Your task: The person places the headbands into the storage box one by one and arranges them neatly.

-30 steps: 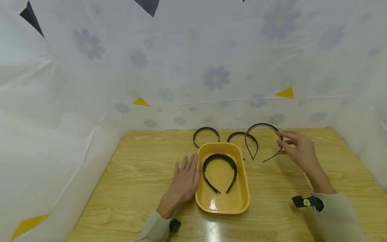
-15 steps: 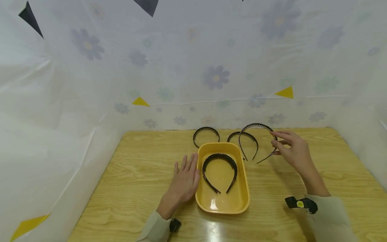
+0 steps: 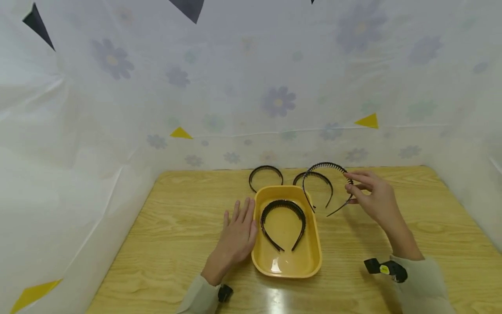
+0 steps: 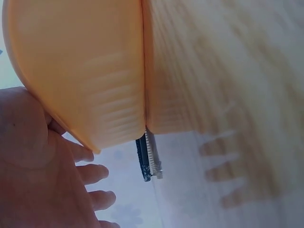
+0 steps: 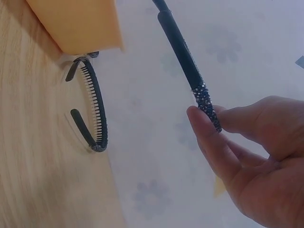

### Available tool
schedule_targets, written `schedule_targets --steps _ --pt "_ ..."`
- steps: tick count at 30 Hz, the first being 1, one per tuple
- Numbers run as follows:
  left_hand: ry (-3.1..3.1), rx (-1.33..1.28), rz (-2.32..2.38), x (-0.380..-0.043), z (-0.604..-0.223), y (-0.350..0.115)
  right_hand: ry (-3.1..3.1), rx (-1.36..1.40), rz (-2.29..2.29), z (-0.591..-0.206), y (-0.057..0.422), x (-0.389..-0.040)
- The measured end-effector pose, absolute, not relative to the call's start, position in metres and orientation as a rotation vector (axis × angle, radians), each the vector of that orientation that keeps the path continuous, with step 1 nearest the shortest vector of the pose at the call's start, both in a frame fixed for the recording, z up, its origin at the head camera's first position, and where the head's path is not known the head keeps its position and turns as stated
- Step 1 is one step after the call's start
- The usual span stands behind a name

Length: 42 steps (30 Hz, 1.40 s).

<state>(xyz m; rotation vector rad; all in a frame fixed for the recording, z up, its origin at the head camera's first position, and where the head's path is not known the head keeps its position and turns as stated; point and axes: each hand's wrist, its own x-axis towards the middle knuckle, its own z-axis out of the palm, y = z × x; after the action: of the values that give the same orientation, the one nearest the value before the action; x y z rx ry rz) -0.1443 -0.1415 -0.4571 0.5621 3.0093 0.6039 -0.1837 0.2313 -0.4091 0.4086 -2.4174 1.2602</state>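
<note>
My right hand (image 3: 375, 196) pinches a black toothed headband (image 3: 327, 165) by its right side, above the table and partly over the tray's right rim. In the right wrist view, the held headband (image 5: 183, 50) shows glittery stones near the fingertips. A yellow tray (image 3: 275, 270) has dark headbands (image 3: 283, 203) lying nested inside; how many I cannot tell. Against the tray's left wall, my left hand (image 3: 236, 237) rests with straight fingers. In the left wrist view, the palm (image 4: 33, 166) is beside the tray wall (image 4: 95, 71).
Behind the tray, one headband (image 3: 266, 168) lies on the wooden table (image 3: 176, 226). Another headband (image 3: 331, 192) lies at the back right, partly overlapped by the held one. A white flowered sheet (image 3: 235, 87) hangs behind and at the sides.
My right hand has moved left with the headband, bringing it closer to the tray. The left hand stays against the tray's side.
</note>
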Motion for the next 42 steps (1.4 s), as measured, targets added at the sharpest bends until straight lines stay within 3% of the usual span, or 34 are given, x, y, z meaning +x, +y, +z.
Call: schedule_targets --steps 42 --pt "3.098 0.566 0.497 -0.145 -0.455 -0.145 -2.394 0.538 1.302 -0.433 0.165 -0.186"
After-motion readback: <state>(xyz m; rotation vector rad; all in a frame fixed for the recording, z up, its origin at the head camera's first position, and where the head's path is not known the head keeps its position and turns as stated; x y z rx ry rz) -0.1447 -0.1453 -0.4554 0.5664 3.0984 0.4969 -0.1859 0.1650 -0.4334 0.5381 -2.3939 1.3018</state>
